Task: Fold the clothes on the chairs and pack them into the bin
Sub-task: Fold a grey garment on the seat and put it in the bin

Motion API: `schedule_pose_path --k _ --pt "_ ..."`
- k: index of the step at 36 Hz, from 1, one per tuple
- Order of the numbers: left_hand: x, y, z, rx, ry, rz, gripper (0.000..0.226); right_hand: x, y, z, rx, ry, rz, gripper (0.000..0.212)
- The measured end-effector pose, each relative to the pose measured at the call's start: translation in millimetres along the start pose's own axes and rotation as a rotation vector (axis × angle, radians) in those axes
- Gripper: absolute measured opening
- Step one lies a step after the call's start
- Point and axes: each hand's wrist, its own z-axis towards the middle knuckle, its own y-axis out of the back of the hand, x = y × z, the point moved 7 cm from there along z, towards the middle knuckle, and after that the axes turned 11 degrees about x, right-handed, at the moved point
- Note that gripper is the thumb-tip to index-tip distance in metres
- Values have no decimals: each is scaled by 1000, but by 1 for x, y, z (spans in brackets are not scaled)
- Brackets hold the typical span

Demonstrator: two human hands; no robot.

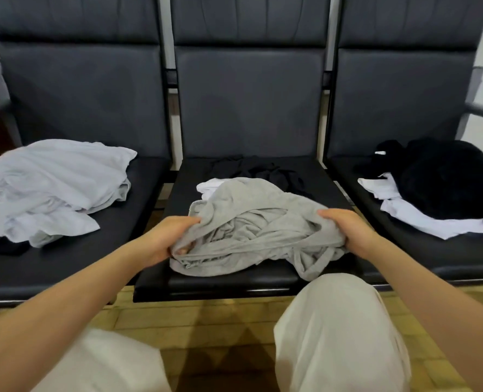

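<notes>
Grey and crumpled, the grey garment (pixel 251 227) lies bunched on the front half of the middle seat (pixel 313 171), its lower folds spilling to the seat's front edge. Both bare forearms reach forward from the bottom corners of the view and converge on it. The left hand (pixel 167 239) grips the garment's left end, fingers curled under the cloth and thumb on top. The right hand (pixel 347 230) grips the right end, fingers wrapped over a fold, knuckles up. A white piece (pixel 209 186) peeks out behind the garment, and a dark garment (pixel 263 168) lies toward the seat's back edge. A pale pile (pixel 54 188) covers the left seat; a black garment (pixel 443 179) on white cloth (pixel 421 216) sits on the right seat.
</notes>
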Motion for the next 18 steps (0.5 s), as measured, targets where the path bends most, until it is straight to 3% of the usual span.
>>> schedule_pose_path --k 5,8,12,18 --pt "-25 12 -8 80 -211 -647 30 35 0 -1 72 208 562 52" --pt "-43 17 -12 58 -365 -869 27 57 -8 -5 115 322 723 53" --pt "-42 19 -6 113 -423 -837 23 62 -21 -2 188 314 717 58" --pt "-31 11 9 157 -392 -562 35 37 -26 6 167 153 556 44"
